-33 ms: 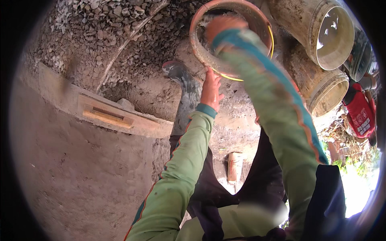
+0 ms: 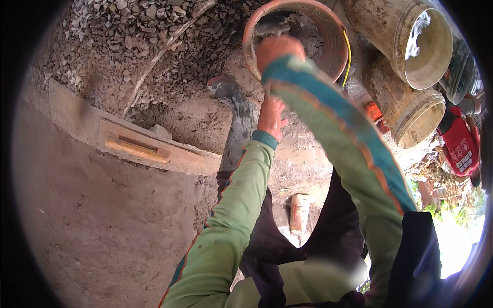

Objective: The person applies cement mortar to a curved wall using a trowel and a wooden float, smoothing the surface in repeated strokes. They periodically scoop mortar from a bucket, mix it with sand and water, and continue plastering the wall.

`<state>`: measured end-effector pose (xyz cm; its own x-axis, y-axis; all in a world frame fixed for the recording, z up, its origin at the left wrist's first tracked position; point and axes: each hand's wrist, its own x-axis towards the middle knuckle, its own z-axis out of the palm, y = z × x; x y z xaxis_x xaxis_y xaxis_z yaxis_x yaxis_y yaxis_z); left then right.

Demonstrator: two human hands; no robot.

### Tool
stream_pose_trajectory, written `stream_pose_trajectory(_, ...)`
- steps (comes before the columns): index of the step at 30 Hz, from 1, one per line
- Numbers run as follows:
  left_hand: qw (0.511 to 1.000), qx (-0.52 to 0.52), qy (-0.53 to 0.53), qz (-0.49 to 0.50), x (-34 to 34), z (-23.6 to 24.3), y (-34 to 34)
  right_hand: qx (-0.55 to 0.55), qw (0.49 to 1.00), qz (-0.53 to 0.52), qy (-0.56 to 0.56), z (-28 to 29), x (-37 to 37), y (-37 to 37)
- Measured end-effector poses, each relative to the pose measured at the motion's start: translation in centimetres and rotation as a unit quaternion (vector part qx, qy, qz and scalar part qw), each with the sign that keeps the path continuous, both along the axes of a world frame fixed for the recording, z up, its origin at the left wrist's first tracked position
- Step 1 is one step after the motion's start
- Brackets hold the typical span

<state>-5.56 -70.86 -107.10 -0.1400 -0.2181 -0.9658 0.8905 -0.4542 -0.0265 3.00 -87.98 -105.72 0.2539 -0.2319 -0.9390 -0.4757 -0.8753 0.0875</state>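
A round terracotta-coloured bucket (image 2: 336, 38) stands at the top, with grey wet mix along its inner wall. My right hand (image 2: 280, 51) is over its near left side, smeared by motion and closed like a fist. Just beyond the knuckles shows a smooth grey shape (image 2: 271, 28), perhaps a tool's blade; its kind is unclear. My left hand (image 2: 271, 118) is at the bucket's near rim, seemingly steadying it, its fingertips partly hidden behind my right wrist. A yellow handle (image 2: 348, 59) hangs along the bucket's right side.
Broken stones (image 2: 128, 41) are heaped at upper left, behind a concrete edge with a wooden float (image 2: 136, 148) on it. Two dirty pails (image 2: 429, 51) lie tipped at right, an orange object (image 2: 375, 111) beside them. A brick-like block (image 2: 299, 213) lies between my legs. A person in red (image 2: 459, 143) is far right.
My right hand has moved slightly down and left, toward the near rim, its forearm swinging along. The yellow handle now hangs more to the bucket's right. My left hand has barely moved.
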Motion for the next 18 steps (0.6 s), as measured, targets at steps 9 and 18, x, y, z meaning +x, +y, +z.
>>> stream_pose_trajectory(9, 0.980, 0.054, -0.156, 0.108, 3.6, 3.8, -4.2, -0.101, 0.975, -0.175, -0.088, -2.7, -15.3, -6.4)
stream_pose_trajectory(18, 0.979, 0.112, -0.091, 0.142, 3.3, 2.9, -3.2, 0.047, 0.977, -0.198, -0.067, -0.5, -13.4, 0.3)
